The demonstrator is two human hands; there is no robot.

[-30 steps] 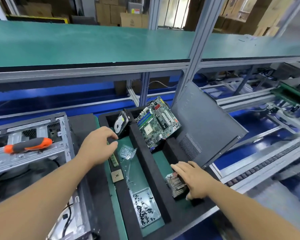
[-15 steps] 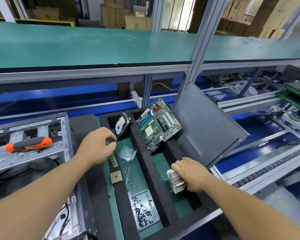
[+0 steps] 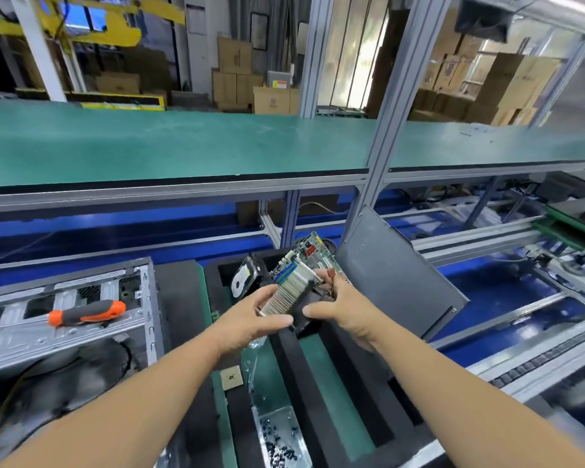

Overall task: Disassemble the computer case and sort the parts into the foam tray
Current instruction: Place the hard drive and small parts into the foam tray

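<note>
Both hands hold a finned metal heatsink with a black fan point(image 3: 293, 293) up above the black foam tray point(image 3: 286, 352). My left hand point(image 3: 250, 319) grips its left side and underside; my right hand point(image 3: 338, 307) grips the fan side, fingers curled round it. The opened grey computer case point(image 3: 65, 329) lies at the left. In the tray's far compartments stand a hard drive point(image 3: 242, 280) and a green motherboard point(image 3: 313, 253). A square CPU chip point(image 3: 232, 377) and a clear box of screws point(image 3: 279, 440) lie in the tray's left slot.
An orange-and-black screwdriver point(image 3: 87, 312) rests on the case frame. A dark side panel point(image 3: 392, 268) leans against the tray's right side. A green shelf point(image 3: 183, 143) spans above the bench. A conveyor rail point(image 3: 520, 359) runs at the right.
My right hand has lifted the heatsink out of the tray's right compartment. My left hand has left the memory stick slot and taken hold of the heatsink too. The camera tilted upward.
</note>
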